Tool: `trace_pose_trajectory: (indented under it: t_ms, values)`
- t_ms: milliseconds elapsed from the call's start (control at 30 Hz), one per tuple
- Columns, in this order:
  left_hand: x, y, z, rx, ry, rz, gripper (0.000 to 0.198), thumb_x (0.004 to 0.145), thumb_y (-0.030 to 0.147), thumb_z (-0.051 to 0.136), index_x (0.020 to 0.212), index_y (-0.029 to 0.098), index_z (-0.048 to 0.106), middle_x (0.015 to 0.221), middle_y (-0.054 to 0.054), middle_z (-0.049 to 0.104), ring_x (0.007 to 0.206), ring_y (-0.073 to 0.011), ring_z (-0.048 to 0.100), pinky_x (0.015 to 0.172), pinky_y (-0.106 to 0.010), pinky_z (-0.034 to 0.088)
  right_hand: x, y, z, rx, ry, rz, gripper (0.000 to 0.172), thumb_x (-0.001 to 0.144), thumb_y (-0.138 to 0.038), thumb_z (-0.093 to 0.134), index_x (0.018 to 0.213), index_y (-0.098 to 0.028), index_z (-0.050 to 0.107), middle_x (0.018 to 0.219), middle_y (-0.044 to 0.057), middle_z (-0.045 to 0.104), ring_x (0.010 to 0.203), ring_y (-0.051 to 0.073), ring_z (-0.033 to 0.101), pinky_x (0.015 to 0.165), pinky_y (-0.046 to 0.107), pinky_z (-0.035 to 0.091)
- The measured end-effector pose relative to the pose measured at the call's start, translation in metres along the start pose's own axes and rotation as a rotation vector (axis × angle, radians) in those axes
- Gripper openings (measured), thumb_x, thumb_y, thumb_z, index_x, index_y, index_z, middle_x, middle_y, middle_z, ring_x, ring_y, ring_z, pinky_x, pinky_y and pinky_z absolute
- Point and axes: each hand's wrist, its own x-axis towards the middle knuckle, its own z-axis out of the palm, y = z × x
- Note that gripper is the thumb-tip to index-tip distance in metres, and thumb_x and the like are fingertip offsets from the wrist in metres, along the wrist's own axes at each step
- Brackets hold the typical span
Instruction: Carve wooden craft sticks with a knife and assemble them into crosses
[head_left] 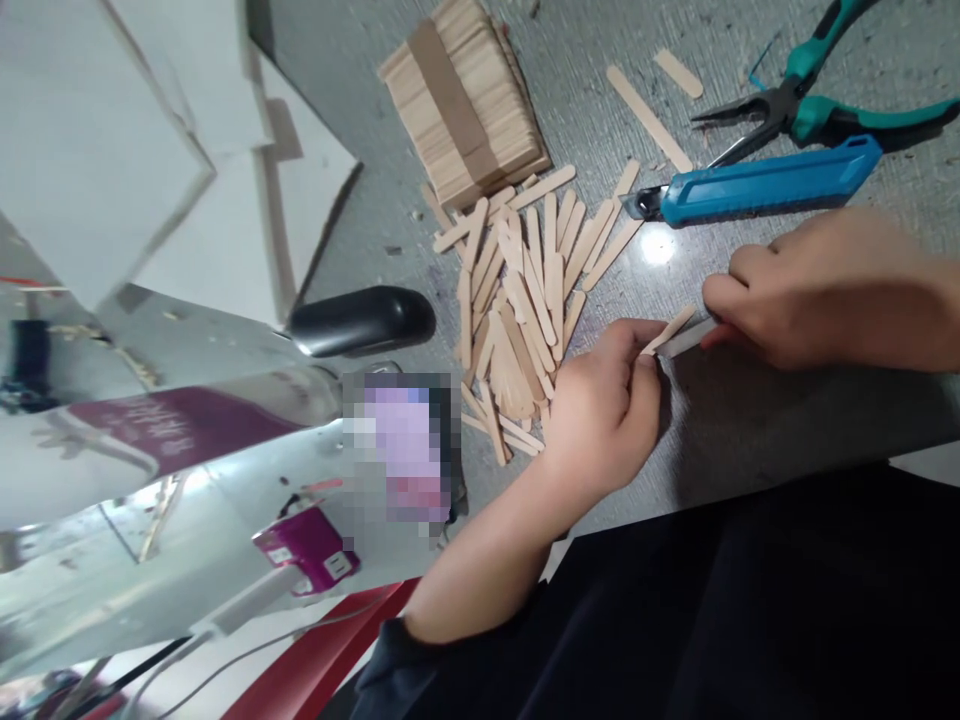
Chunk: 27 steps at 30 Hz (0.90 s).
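Observation:
My left hand (606, 415) is closed, pinching a wooden craft stick (673, 328) between thumb and forefinger. My right hand (776, 295) grips a small knife (688, 338) with a pale blade and a bit of red handle showing. The blade lies against or just beside the stick, close to my left fingertips. A loose heap of craft sticks (555, 290) spreads out beyond my left hand. Above my right hand rests a blue utility knife (772, 185), its blade tip pointing left.
Green-handled long-nose pliers (784, 110) lie at the upper right. A banded bundle of sticks (469, 100) sits behind the heap. Leftward are a black rounded object (364, 320), a blurred-out device (409, 445), a purple power adapter (311, 548) and white boards (187, 80).

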Motion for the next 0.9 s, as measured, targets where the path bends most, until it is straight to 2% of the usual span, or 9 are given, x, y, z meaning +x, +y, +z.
trace_pose_trajectory:
  t_ms: [100, 167, 267, 400, 533, 700, 800, 900]
  values:
    - [-0.002, 0.001, 0.0, 0.053, -0.005, 0.0, 0.035, 0.117, 0.028, 0.054, 0.136, 0.018, 0.081, 0.108, -0.007, 0.092, 0.086, -0.0233, 0.083, 0.076, -0.036, 0.057, 0.001, 0.001, 0.004, 0.047, 0.064, 0.005, 0.058, 0.124, -0.066, 0.048, 0.099, -0.022, 0.077, 0.074, 0.007, 0.072, 0.054, 0.017, 0.055, 0.063, 0.037, 0.012]
    - [-0.004, 0.001, 0.0, 0.07, 0.007, 0.006, 0.034, 0.117, 0.028, 0.054, 0.137, 0.019, 0.081, 0.109, -0.007, 0.092, 0.087, -0.0236, 0.083, 0.076, -0.036, 0.057, 0.002, 0.001, 0.003, 0.059, 0.055, 0.008, 0.057, 0.121, -0.067, 0.054, 0.094, -0.023, 0.076, 0.072, 0.006, 0.071, 0.052, 0.018, 0.053, 0.061, 0.038, 0.013]
    - [-0.006, 0.002, 0.001, 0.089, 0.02, 0.008, 0.033, 0.117, 0.028, 0.056, 0.137, 0.021, 0.081, 0.107, -0.006, 0.091, 0.084, -0.0227, 0.082, 0.076, -0.036, 0.057, 0.005, -0.001, -0.008, 0.044, -0.068, 0.02, 0.05, 0.118, -0.065, 0.06, 0.09, -0.026, 0.076, 0.072, 0.009, 0.073, 0.052, 0.025, 0.058, 0.052, 0.04, 0.016]
    - [-0.008, 0.002, 0.002, 0.104, 0.027, -0.014, 0.032, 0.118, 0.029, 0.056, 0.136, 0.021, 0.081, 0.105, -0.006, 0.091, 0.082, -0.0226, 0.082, 0.074, -0.036, 0.056, 0.01, -0.004, -0.022, 0.054, -0.205, 0.044, 0.051, 0.119, -0.066, 0.059, 0.096, -0.026, 0.079, 0.076, 0.014, 0.077, 0.056, 0.03, 0.066, 0.048, 0.041, 0.021]
    - [-0.011, 0.003, 0.003, 0.134, 0.035, -0.033, 0.033, 0.118, 0.03, 0.056, 0.138, 0.02, 0.08, 0.09, -0.004, 0.086, 0.072, -0.0222, 0.077, 0.069, -0.036, 0.053, 0.01, -0.004, -0.021, 0.083, -0.196, 0.043, 0.05, 0.12, -0.063, 0.058, 0.105, -0.022, 0.083, 0.078, 0.019, 0.079, 0.06, 0.034, 0.071, 0.05, 0.041, 0.024]
    - [-0.012, 0.003, 0.003, 0.115, 0.05, -0.029, 0.032, 0.118, 0.029, 0.056, 0.139, 0.019, 0.078, 0.081, -0.003, 0.08, 0.085, -0.0259, 0.084, 0.074, -0.037, 0.057, 0.006, -0.004, -0.017, 0.024, -0.158, 0.025, 0.067, 0.124, -0.071, 0.039, 0.098, -0.024, 0.079, 0.074, 0.016, 0.074, 0.057, 0.032, 0.065, 0.047, 0.041, 0.02]
    - [-0.012, 0.003, 0.003, 0.099, 0.038, -0.044, 0.033, 0.119, 0.03, 0.055, 0.141, 0.019, 0.077, 0.08, -0.002, 0.08, 0.083, -0.025, 0.083, 0.073, -0.036, 0.056, 0.007, -0.004, -0.018, 0.075, -0.181, 0.075, 0.064, 0.121, -0.075, 0.047, 0.097, -0.025, 0.079, 0.073, 0.014, 0.073, 0.057, 0.029, 0.063, 0.05, 0.039, 0.02]
    - [-0.012, 0.003, 0.002, 0.089, 0.025, -0.056, 0.034, 0.119, 0.03, 0.054, 0.142, 0.019, 0.076, 0.085, -0.002, 0.083, 0.079, -0.0237, 0.08, 0.071, -0.036, 0.054, 0.008, -0.006, -0.021, 0.142, -0.23, 0.116, 0.06, 0.12, -0.073, 0.055, 0.104, -0.022, 0.081, 0.082, 0.016, 0.078, 0.065, 0.03, 0.07, 0.057, 0.038, 0.023]
